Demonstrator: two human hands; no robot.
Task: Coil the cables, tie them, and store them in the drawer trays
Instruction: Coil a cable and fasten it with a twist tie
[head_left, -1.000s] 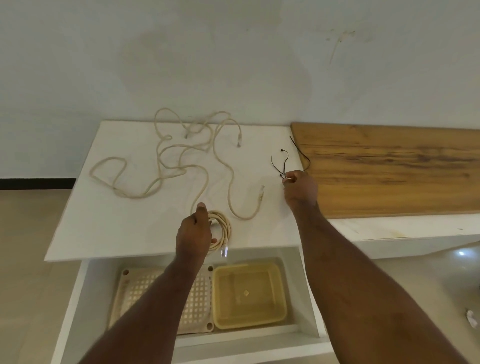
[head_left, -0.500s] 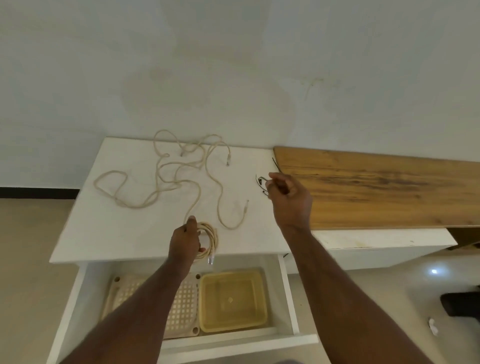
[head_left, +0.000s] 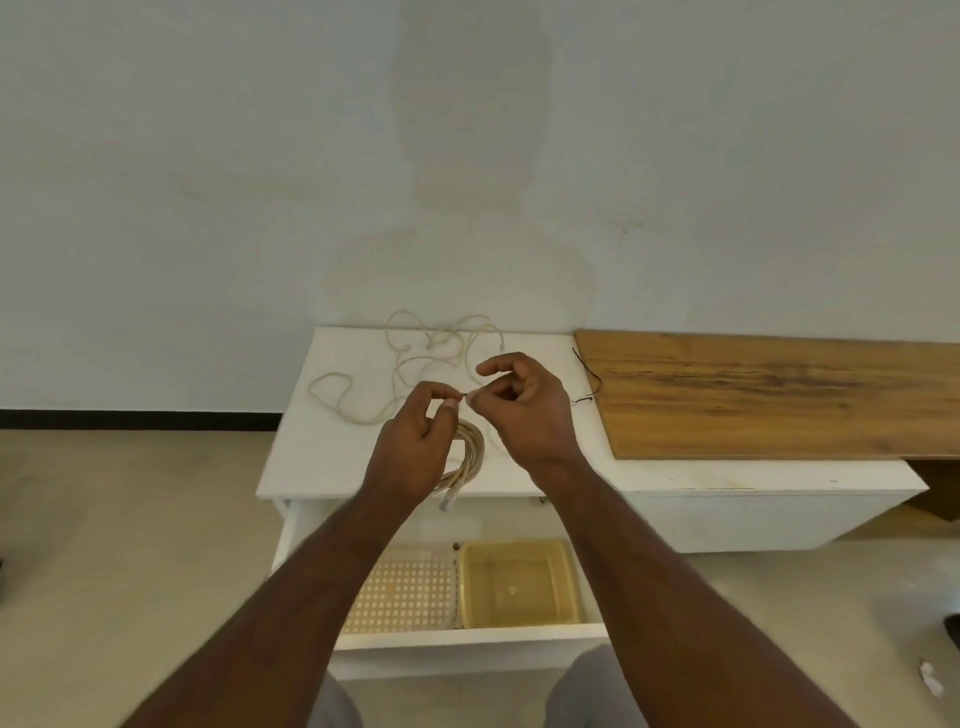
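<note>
Two hands pinching a thin tie, left hand (coiled cable beneath), right hand

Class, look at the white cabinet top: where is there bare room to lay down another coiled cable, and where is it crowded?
Bare: the white top between the right hand and the wooden board. Crowded: the back left, under the loose cable, and around the coil.
</note>
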